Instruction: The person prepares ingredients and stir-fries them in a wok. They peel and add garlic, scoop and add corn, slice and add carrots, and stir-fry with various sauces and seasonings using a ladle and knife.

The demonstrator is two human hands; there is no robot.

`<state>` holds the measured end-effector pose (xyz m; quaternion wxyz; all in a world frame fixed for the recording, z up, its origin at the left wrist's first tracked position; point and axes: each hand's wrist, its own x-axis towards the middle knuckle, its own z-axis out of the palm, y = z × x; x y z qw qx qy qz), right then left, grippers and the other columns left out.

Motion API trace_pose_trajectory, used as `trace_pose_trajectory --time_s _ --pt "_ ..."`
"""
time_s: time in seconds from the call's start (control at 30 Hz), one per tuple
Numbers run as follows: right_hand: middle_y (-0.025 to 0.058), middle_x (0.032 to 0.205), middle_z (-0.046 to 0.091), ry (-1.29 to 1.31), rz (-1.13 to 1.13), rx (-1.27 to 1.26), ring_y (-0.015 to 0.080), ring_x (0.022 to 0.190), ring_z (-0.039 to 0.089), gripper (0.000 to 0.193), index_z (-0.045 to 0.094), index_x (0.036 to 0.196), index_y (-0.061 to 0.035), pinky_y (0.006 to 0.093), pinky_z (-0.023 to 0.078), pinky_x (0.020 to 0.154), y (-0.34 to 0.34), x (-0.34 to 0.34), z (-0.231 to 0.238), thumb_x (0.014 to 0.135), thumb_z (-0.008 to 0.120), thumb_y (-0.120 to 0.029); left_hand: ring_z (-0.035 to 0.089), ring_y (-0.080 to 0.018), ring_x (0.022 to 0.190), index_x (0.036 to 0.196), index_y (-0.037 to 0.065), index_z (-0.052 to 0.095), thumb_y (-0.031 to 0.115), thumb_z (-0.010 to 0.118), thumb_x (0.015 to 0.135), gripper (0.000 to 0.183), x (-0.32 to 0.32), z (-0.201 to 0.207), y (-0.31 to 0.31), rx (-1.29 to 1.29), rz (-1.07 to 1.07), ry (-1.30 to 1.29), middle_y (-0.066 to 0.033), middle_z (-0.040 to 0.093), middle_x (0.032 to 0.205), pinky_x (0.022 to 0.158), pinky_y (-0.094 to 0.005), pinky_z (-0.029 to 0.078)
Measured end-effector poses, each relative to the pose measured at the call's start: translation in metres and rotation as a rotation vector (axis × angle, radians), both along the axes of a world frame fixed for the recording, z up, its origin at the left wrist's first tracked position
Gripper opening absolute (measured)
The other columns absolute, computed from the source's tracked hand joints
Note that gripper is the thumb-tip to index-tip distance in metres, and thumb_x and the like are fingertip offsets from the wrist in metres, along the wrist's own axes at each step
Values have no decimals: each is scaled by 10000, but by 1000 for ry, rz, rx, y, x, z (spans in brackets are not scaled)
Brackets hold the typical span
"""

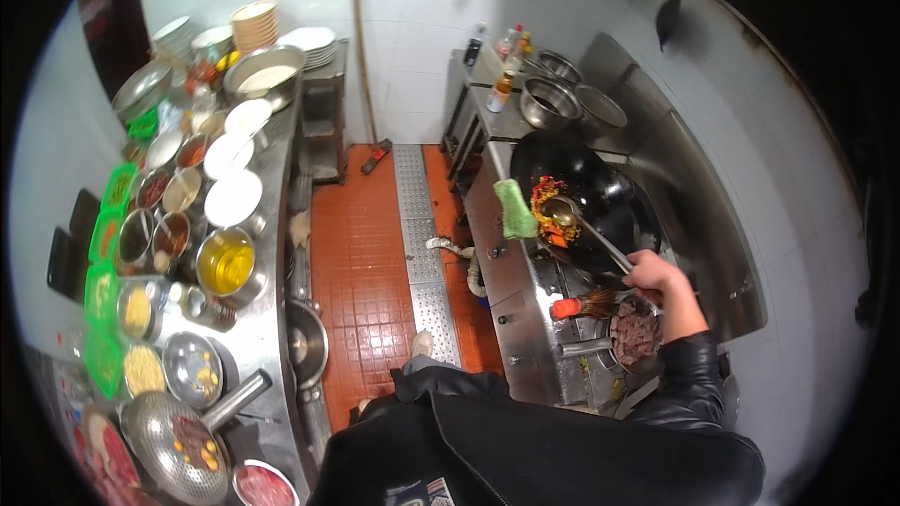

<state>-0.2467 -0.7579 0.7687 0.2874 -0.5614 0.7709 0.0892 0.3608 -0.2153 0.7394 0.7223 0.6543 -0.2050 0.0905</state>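
Note:
My right hand [653, 274] is closed around the long metal handle of a ladle [562, 213]. The ladle's bowl rests among chopped red, yellow and orange food [553, 195] on the left side of a black wok [589, 176]. A folded green cloth [515, 209] lies over the wok's left rim. Below my right wrist, a strainer of browned meat pieces [637, 333] sits on the stove, its handle pointing left. A brush with a red handle [568, 307] lies between that strainer and the wok. My left hand is out of view.
At left, a steel counter [267, 319] carries white plates [233, 198], a pot of yellow oil [228, 267], green trays [101, 295] and a perforated strainer [175, 445]. Bottles [501, 92] and steel pots [550, 104] stand beyond the wok. A grate [419, 215] crosses the red tile floor.

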Motion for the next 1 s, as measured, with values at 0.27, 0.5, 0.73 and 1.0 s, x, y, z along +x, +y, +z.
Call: trace_pose_trajectory --time_s 0.27,0.5,0.73,1.0 --pt "277 1057 672 -131 -48 -456 356 799 709 566 450 1381 39 433 560 727 -44 -58 -108 847 603 -73 602 -216 1016 1401 -20 403 105 575 837 603 -140 22 -340 213 -789 86 -190 556 1243 843 -312 532" --pt "220 939 672 -384 38 -174 272 854 654 613 458 1410 -22 348 494 825 -7 -81 -73 830 641 -104 606 -185 1015 1367 -40 453 204 619 938 522 -280 -80 -588 739 -1417 547 -136 593 1221 846 -305 499" --pt "260 957 669 -238 -63 162 354 944 681 653 431 1438 -50 361 498 873 25 -97 6 833 660 -139 678 -233 737 1125 5 532 257 539 951 306 -339 -141 -705 1044 -1447 1045 -149 647 937 640 -343 571" --pt "311 1093 629 -312 -357 -214 394 1056 644 629 392 1447 -5 373 476 937 -15 -87 -55 861 609 -78 646 -268 569 818 -63 549 1 538 802 67 -353 -127 -732 1189 -1385 779 -167 601 700 425 -328 535"
